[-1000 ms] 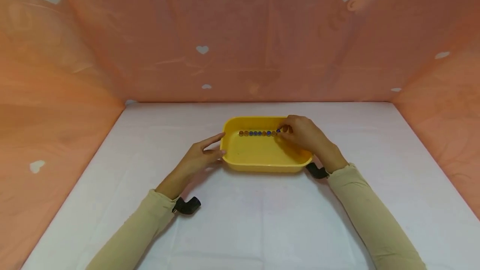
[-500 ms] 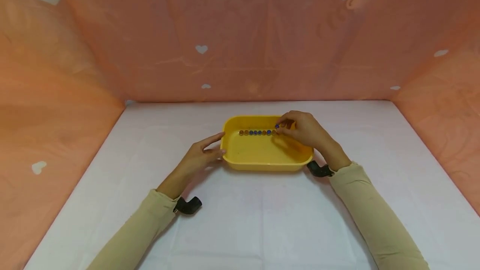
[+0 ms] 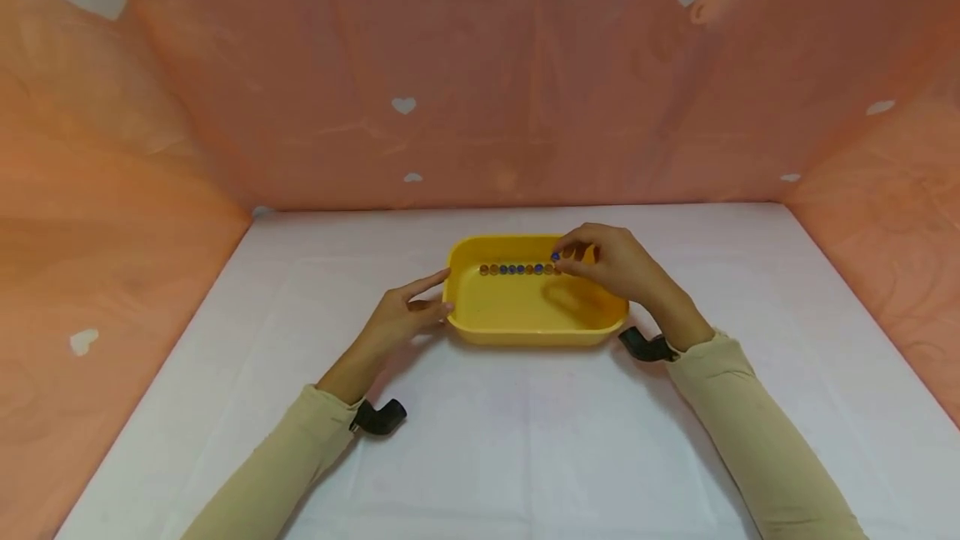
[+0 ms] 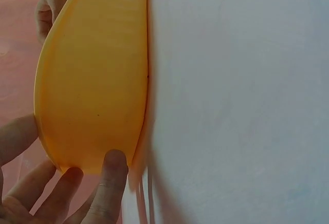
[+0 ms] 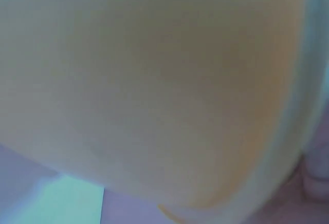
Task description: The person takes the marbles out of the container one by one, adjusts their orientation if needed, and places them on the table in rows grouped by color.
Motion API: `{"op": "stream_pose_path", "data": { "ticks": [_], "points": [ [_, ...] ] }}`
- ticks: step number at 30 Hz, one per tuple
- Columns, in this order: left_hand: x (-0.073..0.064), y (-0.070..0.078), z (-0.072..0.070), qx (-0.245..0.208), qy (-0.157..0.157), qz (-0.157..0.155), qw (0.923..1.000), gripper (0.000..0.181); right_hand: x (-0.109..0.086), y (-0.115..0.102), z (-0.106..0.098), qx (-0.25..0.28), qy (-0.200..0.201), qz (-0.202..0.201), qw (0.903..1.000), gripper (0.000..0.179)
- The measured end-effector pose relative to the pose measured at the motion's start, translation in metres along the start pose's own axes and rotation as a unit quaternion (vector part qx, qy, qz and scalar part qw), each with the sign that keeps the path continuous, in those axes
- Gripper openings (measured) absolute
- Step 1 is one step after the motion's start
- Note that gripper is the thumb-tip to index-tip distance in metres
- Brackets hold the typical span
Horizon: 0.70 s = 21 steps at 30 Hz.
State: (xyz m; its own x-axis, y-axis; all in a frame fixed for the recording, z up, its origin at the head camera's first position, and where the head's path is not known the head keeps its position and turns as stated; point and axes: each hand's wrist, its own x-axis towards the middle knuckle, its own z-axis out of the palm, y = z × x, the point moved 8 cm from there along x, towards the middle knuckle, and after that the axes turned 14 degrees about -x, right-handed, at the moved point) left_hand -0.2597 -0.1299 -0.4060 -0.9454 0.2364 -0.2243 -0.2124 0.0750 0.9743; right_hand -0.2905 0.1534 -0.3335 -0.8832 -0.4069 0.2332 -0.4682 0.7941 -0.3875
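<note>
A yellow plastic tray (image 3: 536, 307) rests on the white table, and along its far part runs a row of small blue and amber glass marbles (image 3: 512, 270). My left hand (image 3: 393, 319) touches the tray's left end with extended fingers. In the left wrist view its thumb (image 4: 110, 178) lies against the outer wall, the other fingers near the rim. Over the row's right end, my right hand (image 3: 611, 261) pinches a blue marble (image 3: 555, 257) between thumb and fingertips. My right hand's fingers hide part of that end of the row.
Orange cloth walls with white hearts (image 3: 403, 105) rise behind and at both sides of the white tabletop (image 3: 480, 423). Black wrist mounts (image 3: 381, 417) stick out below the beige sleeves. The right wrist view is mostly filled by the tray's blurred wall (image 5: 154, 95).
My right hand has risen slightly with the blue marble, which now stands higher over the row. Another amber marble now shows at the row's right end. My left hand stays on the tray.
</note>
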Motion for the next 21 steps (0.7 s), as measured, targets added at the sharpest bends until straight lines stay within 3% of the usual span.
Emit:
{"op": "stream_pose_path", "data": {
  "ticks": [13,21],
  "points": [
    [0.002,0.008,0.005,0.011,0.006,0.02,0.9997,0.058,-0.021,-0.027,-0.001,0.034,-0.036,-0.041,0.9979,0.017],
    [0.004,0.005,0.005,-0.006,0.016,0.019,0.9997,0.052,-0.029,-0.042,0.004,0.103,-0.08,-0.064,0.9894,0.014]
  ]
}}
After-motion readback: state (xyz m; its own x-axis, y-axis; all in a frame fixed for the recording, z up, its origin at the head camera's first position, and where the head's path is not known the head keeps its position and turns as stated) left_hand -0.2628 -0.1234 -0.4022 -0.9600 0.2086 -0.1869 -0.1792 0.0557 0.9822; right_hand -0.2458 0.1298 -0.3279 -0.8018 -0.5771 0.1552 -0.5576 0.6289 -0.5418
